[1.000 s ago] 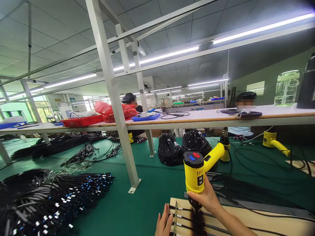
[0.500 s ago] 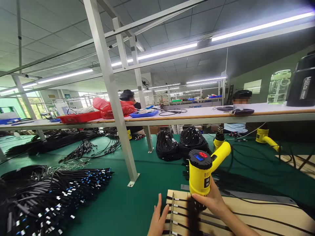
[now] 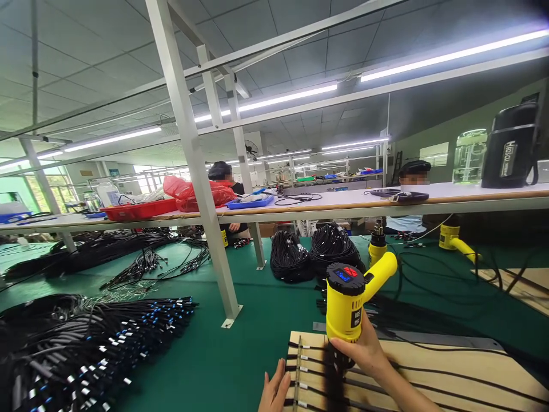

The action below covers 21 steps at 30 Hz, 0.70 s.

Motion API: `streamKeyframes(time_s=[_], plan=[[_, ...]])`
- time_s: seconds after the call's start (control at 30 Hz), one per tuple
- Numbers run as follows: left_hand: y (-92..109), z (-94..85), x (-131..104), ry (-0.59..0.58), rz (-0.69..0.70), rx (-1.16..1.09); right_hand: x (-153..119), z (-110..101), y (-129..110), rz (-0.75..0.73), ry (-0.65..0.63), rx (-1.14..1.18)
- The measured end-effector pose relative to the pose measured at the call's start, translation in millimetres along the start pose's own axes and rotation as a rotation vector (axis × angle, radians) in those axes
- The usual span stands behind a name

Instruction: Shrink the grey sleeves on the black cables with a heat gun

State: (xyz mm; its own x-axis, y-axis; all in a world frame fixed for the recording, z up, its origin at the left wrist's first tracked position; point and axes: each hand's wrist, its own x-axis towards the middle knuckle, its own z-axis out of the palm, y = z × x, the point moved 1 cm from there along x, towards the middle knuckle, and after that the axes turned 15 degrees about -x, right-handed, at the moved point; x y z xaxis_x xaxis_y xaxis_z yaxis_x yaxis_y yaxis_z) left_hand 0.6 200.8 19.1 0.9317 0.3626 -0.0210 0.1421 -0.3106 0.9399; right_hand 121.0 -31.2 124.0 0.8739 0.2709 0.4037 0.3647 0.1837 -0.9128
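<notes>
My right hand is wrapped round the lower body of a yellow heat gun, its black nozzle pointing down and its display facing up. Below the nozzle lies a wooden board with several black cables laid across it in rows. White labels show on the cables near a metal strip at the board's left end. My left hand rests against that left edge, fingers extended and holding nothing. A dark blur under the nozzle hides part of the cables.
A large bundle of black cables covers the table's left side. Coiled cables lie behind the board. A metal post stands on the green table. Above runs a shelf with a black flask. Two people sit beyond; other heat guns are nearby.
My left hand's raised fingers have come down, closer to the board's edge. The heat gun in my right hand stays over the cables. The view has shifted slightly.
</notes>
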Motion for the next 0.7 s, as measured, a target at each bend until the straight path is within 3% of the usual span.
streamKeyframes(time_s=[0.17,0.4,0.7], plan=[[-3.1,-0.4,-11.8,0.019,0.199,0.097,1.1,-0.2,6.3,-0.008,-0.007,-0.019],[11.0,3.4,-13.7,0.028,0.156,0.099,5.7,2.8,12.2,-0.043,-0.096,-0.058],[1.4,2.7,-6.4,0.009,0.069,0.032,12.5,7.0,12.8,-0.054,-0.135,-0.019]])
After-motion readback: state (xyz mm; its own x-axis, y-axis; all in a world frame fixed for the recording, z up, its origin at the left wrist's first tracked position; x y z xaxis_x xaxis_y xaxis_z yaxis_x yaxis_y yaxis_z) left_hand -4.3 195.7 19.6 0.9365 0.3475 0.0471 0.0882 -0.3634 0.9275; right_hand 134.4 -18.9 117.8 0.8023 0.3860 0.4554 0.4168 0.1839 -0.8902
